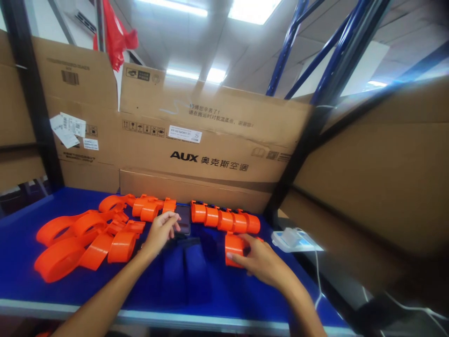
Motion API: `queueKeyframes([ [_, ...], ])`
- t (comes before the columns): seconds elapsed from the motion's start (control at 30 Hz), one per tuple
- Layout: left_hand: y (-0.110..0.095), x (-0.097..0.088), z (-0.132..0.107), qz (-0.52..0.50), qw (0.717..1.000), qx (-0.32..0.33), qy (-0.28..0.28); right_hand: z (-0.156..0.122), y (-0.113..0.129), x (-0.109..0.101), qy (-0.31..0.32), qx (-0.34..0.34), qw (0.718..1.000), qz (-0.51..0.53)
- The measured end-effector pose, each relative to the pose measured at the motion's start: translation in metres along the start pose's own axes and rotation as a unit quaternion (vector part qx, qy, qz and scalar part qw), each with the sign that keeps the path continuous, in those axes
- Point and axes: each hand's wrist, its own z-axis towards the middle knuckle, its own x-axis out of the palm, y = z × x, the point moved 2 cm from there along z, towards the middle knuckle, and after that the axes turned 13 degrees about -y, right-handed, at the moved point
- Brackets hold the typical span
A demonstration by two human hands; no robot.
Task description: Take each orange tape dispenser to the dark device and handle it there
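My left hand (159, 230) reaches over the blue table (196, 285); its fingertips rest on a dark phone (184, 219) lying flat near the back, fingers partly curled with nothing gripped. My right hand (259, 260) is closed around an orange plastic ring piece (233, 244). Just behind it lies a row of joined orange ring pieces (224, 219).
A heap of orange curved plastic parts (84, 236) covers the left of the table. Large cardboard boxes (210, 140) wall off the back and right side. A white device with a cable (293, 238) sits at the right edge. Black and blue rack posts rise behind.
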Motion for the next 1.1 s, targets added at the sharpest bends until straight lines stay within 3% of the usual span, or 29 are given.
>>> queueKeyframes([
  [0.13,0.002,-0.001,0.002,0.002,1.0,0.0,-0.003,0.001,-0.007,0.003,0.042,0.025,0.999,-0.015],
  [0.37,0.003,0.002,-0.001,0.013,1.0,0.002,0.027,0.003,-0.01,-0.005,0.071,0.043,0.984,-0.159],
  [0.5,0.003,0.004,-0.003,0.017,0.999,0.016,0.047,0.012,-0.016,-0.028,-0.035,-0.001,0.951,-0.308],
  [0.57,0.002,0.004,-0.003,0.022,0.999,0.022,0.042,0.018,-0.027,-0.037,-0.071,0.037,0.925,-0.372],
  [0.77,-0.001,0.004,-0.004,0.023,0.998,0.036,0.035,0.026,-0.055,-0.041,0.033,0.122,0.92,-0.372],
  [0.83,-0.001,0.004,-0.004,0.022,0.998,0.036,0.035,0.026,-0.057,-0.04,0.037,0.132,0.919,-0.37],
  [0.97,-0.001,0.004,-0.004,0.022,0.998,0.041,0.037,0.024,-0.045,-0.043,-0.018,0.115,0.916,-0.383],
  [1.1,-0.001,0.003,-0.004,0.023,0.998,0.044,0.032,0.015,-0.017,-0.055,-0.105,0.11,0.904,-0.399],
])
